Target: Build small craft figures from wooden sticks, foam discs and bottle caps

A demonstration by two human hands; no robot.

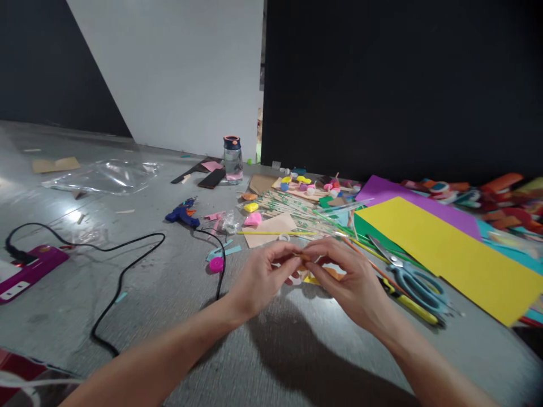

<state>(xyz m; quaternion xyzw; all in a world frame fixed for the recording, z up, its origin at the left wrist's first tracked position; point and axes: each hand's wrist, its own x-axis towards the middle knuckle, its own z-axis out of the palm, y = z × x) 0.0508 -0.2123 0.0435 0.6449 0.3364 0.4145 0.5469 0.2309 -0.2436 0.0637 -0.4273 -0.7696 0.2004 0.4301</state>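
Both hands meet above the middle of the grey table. My left hand (265,277) pinches one side of a small orange-brown piece (304,257), and my right hand (350,277) pinches its other side. The fingertips cover most of the piece, so its shape is hard to tell. Beneath and behind the fingers lie a yellow piece (311,278) and an orange piece (333,273), both partly hidden. Right of my right hand are a yellow-black cutter (409,305) and blue-handled scissors (418,285).
A blue glue gun (182,215) with a black cable lies left, near a magenta roll (216,264). Behind the hands are wrapped sticks (284,209) and colored clay pieces. A bottle (233,161) stands at the back; yellow sheet (449,249) lies right, purple power strip (34,271) far left.
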